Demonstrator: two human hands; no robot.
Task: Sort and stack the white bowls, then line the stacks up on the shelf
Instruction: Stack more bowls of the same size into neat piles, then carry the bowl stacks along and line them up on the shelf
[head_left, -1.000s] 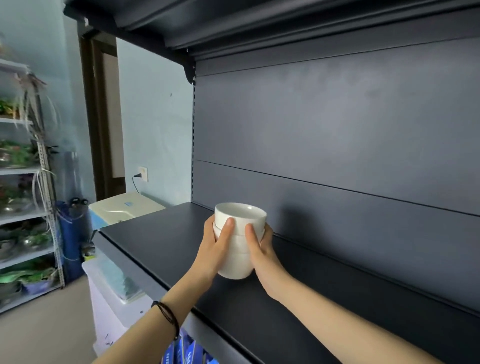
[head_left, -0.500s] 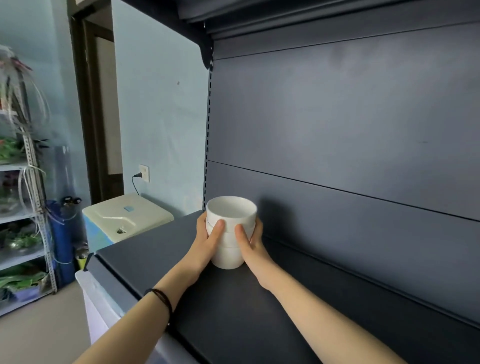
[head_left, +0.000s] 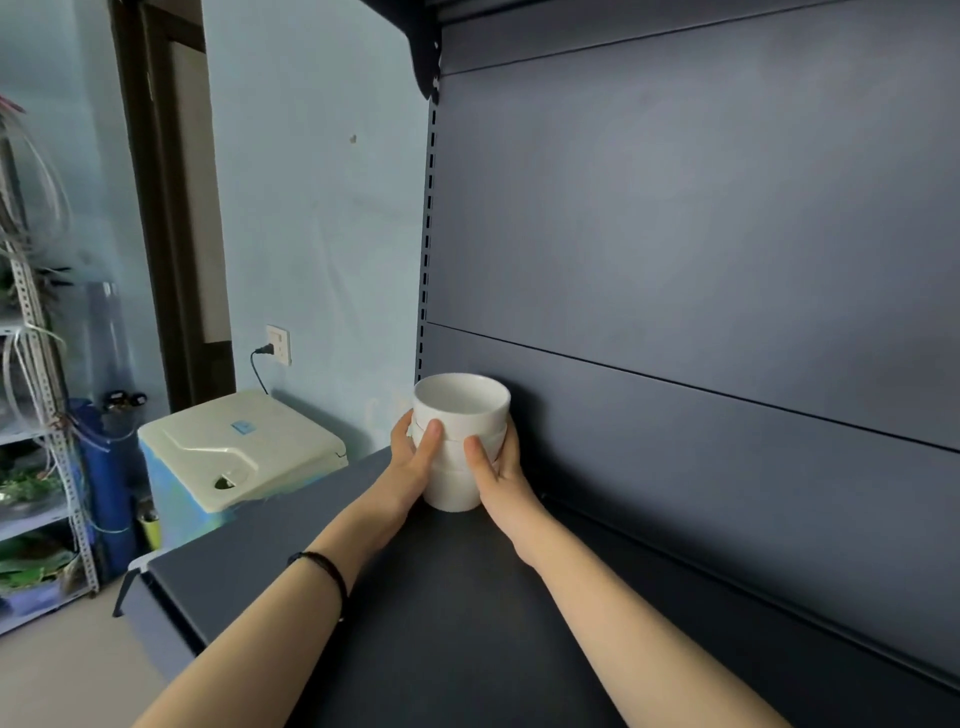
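Just one stack (head_left: 453, 488), two hands (head_left: 408, 470).

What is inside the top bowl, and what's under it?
The top bowl looks empty; its near rim hides the bottom. Under it nest lower bowls, partly covered by the left hand and right hand, on the shelf.

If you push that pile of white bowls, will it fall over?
Probably tippy: the stack of white bowls is taller than its narrow base, and the left hand and right hand both grip it. Its smooth glossy sides look slippery, and it would likely break if dropped.
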